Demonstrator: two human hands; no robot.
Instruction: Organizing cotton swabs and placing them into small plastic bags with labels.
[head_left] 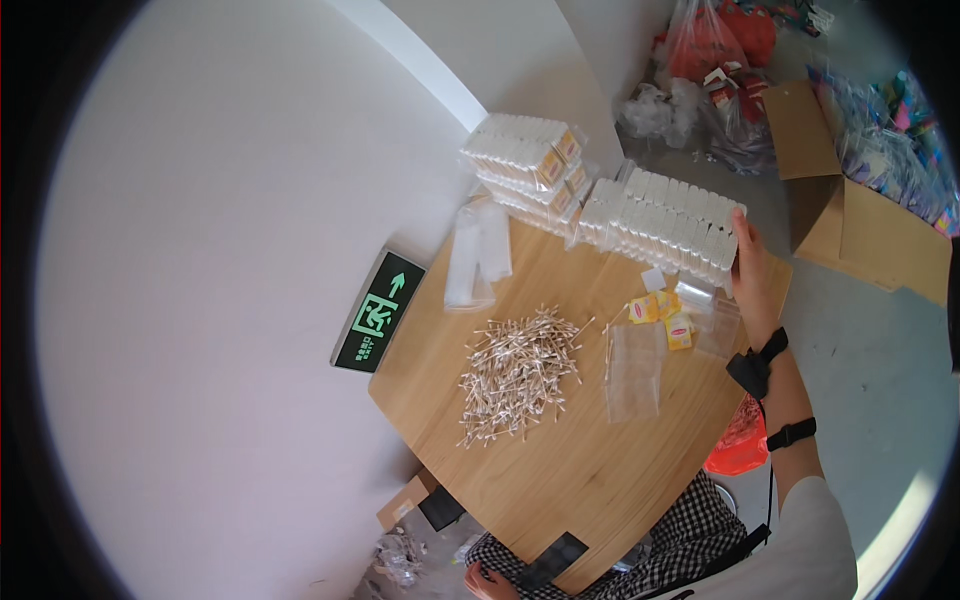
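Note:
My right hand (746, 262) reaches across the table and lies against the right end of a long block of small white packs (670, 220), its fingers stretched along the end. The packs stand in tight rows in clear plastic. Low in the view, my left hand (490, 582) rests by my lap at the table's near edge; its fingers are too unclear to read. A loose heap of cotton swabs (520, 375) covers the middle of the table. Right of it lie several yellow cards (655, 307), a flat clear plastic bag (634, 372) and more clear bags (716, 322).
Stacked wrapped bundles of packs (525, 160) stand at the table's far corner, beside flat clear bags (478, 255). A green exit sign (378, 312) is at the left table edge. An open carton (880, 235) and red bags (715, 45) are on the floor.

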